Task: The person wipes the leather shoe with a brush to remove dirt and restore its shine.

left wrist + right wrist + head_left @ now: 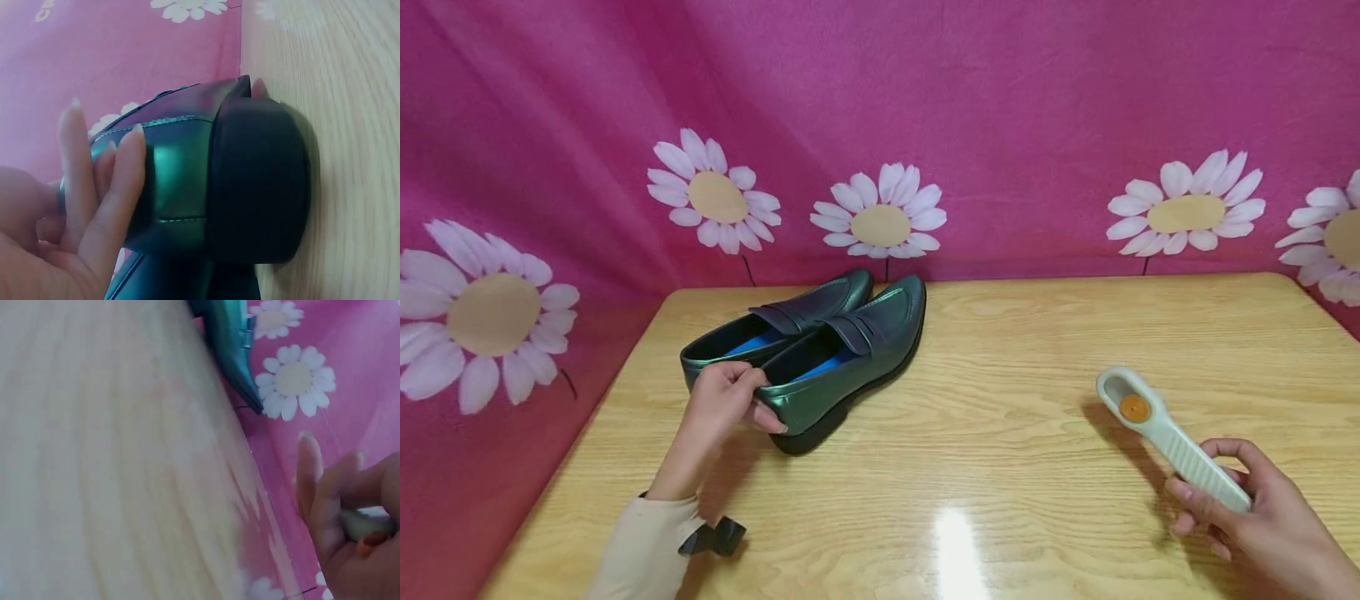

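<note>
Two dark, green-sheened loafers stand side by side at the back left of the table, toes pointing away to the right. My left hand (730, 400) grips the nearer loafer (865, 350) by the back rim of its heel; the left wrist view shows fingers along the heel's outside, above the black sole block (262, 181). Just behind it is the other loafer (700, 343), partly covered. At the right, my right hand (1262, 500) holds a pale grey cleaning brush (1198, 458) by its ribbed handle. An orange button (1135, 407) sits in its hollow oval head, and the underside is hidden.
The wooden table (1000, 417) ends at the back against a pink curtain (1022, 100) printed with white daisies. More of the curtain hangs along the left edge. A black strap (715, 537) sticks out from my left sleeve (643, 542).
</note>
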The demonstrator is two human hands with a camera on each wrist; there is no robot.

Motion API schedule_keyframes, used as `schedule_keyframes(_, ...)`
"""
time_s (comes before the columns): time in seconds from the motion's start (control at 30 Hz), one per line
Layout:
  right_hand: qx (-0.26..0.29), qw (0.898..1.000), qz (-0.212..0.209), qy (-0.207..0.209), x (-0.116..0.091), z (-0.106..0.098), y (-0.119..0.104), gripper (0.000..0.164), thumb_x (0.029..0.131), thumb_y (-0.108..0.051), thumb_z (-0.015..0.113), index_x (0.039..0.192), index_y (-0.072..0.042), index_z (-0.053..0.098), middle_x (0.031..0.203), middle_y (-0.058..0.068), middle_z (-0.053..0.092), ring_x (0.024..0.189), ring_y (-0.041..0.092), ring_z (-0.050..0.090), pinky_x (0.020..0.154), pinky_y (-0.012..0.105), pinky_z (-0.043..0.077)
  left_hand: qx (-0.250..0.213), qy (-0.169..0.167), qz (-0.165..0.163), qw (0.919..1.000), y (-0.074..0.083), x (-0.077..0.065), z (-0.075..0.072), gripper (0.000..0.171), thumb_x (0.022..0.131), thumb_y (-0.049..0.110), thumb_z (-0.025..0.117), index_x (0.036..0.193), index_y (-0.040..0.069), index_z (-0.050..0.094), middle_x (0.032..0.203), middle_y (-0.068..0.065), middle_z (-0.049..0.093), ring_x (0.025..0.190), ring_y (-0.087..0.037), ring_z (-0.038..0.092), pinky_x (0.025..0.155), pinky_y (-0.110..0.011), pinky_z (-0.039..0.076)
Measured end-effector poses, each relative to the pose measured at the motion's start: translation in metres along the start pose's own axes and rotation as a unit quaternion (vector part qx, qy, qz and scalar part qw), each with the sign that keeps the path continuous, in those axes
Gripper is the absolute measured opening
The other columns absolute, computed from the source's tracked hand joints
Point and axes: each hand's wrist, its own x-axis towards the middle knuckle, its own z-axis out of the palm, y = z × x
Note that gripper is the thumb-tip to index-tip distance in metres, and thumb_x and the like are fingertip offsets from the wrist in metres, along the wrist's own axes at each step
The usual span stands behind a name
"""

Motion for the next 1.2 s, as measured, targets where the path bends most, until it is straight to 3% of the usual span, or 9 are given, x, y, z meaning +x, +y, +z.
schedule_keyframes(0.13,0.074,0.997,0.009,-0.033,0.001,-0.004,0.009,0.036,0.104,-0.011,0.04,0.128,-0.037,0.031,0.091,0.008,0.063,0.064,0.017,0.052,0.047,0.025,0.037,0.015,0.008,0.01,0.9998,0.002,-0.004,-0.002,0.026,0.095,0.004,0.042,0.073,-0.005,0.053,0.054,-0.014,0.064,0.05,-0.023,0.067,0.068,-0.028,0.056)
schedule_keyframes(0.23,-0.038,0.999,0.003,-0.008,0.004,-0.006,0.002,0.045,0.107,-0.023,0.029,0.15,-0.017,0.018,0.109,0.026,0.049,0.088,0.034,0.05,0.067,0.037,0.042,0.048,0.005,0.013,0.9988,0.004,-0.006,-0.004,0.029,0.095,0.007,0.043,0.069,-0.003,0.051,0.055,-0.015,0.064,0.052,-0.024,0.067,0.073,-0.028,0.055)
schedule_keyframes(0.3,-0.141,0.99,-0.001,0.003,0.007,-0.007,-0.004,0.056,0.107,-0.027,0.026,0.151,0.001,0.005,0.11,0.035,0.039,0.09,0.044,0.042,0.068,0.044,0.039,0.065,-0.003,0.016,0.9978,0.005,-0.007,-0.006,0.031,0.096,0.008,0.043,0.068,-0.003,0.051,0.057,-0.015,0.065,0.053,-0.025,0.068,0.076,-0.029,0.054)
schedule_keyframes(0.47,-0.293,0.956,-0.011,0.02,0.007,-0.005,-0.008,0.062,0.104,-0.012,0.036,0.144,0.014,-0.003,0.092,0.035,0.033,0.073,0.039,0.042,0.052,0.042,0.039,0.087,-0.017,0.008,0.996,0.007,-0.007,-0.013,0.03,0.096,0.009,0.044,0.071,-0.004,0.054,0.058,-0.014,0.065,0.051,-0.023,0.067,0.073,-0.027,0.055)
schedule_keyframes(0.77,-0.34,0.932,0.086,-0.087,0.006,-0.003,-0.004,0.081,0.1,-0.025,0.047,0.144,0.011,-0.01,0.097,0.038,0.036,0.073,0.036,0.049,0.059,0.047,0.045,0.12,-0.023,0.018,0.9924,0.009,-0.008,-0.011,0.029,0.095,0.007,0.045,0.068,-0.002,0.05,0.056,-0.014,0.064,0.046,-0.023,0.064,0.063,-0.028,0.055)
schedule_keyframes(0.97,-0.382,0.915,0.111,-0.069,0.008,-0.003,0.001,0.085,0.097,-0.036,0.054,0.144,0.008,-0.001,0.097,0.035,0.04,0.071,0.034,0.052,0.056,0.048,0.045,0.175,-0.014,0.022,0.9843,0.011,-0.009,-0.012,0.032,0.096,0.014,0.049,0.066,0.003,0.045,0.055,-0.011,0.063,0.043,-0.024,0.061,0.057,-0.028,0.053)
schedule_keyframes(1.03,-0.394,0.911,0.106,-0.058,0.008,-0.003,0.003,0.084,0.095,-0.036,0.057,0.144,0.007,0.004,0.095,0.033,0.041,0.07,0.033,0.051,0.054,0.047,0.045,0.211,0.002,0.03,0.977,0.011,-0.011,-0.011,0.033,0.096,0.017,0.05,0.067,0.004,0.045,0.055,-0.009,0.062,0.044,-0.023,0.061,0.056,-0.029,0.05)
schedule_keyframes(1.1,-0.403,0.91,0.093,-0.042,0.006,-0.003,0.001,0.081,0.094,-0.037,0.059,0.143,0.005,0.01,0.094,0.032,0.041,0.071,0.035,0.049,0.053,0.047,0.044,0.28,0.042,0.065,0.9569,0.012,-0.016,-0.008,0.035,0.096,0.021,0.05,0.065,0.005,0.046,0.053,-0.004,0.057,0.046,-0.022,0.057,0.052,-0.031,0.045)
schedule_keyframes(1.2,-0.419,0.907,0.044,0.017,0.002,0.001,-0.009,0.076,0.092,-0.038,0.063,0.141,0.002,0.02,0.094,0.031,0.04,0.074,0.04,0.045,0.053,0.048,0.042,0.381,0.136,0.157,0.901,0.014,-0.027,0.001,0.033,0.094,0.02,0.055,0.064,0.008,0.048,0.056,-0.003,0.049,0.056,-0.022,0.05,0.051,-0.034,0.037)
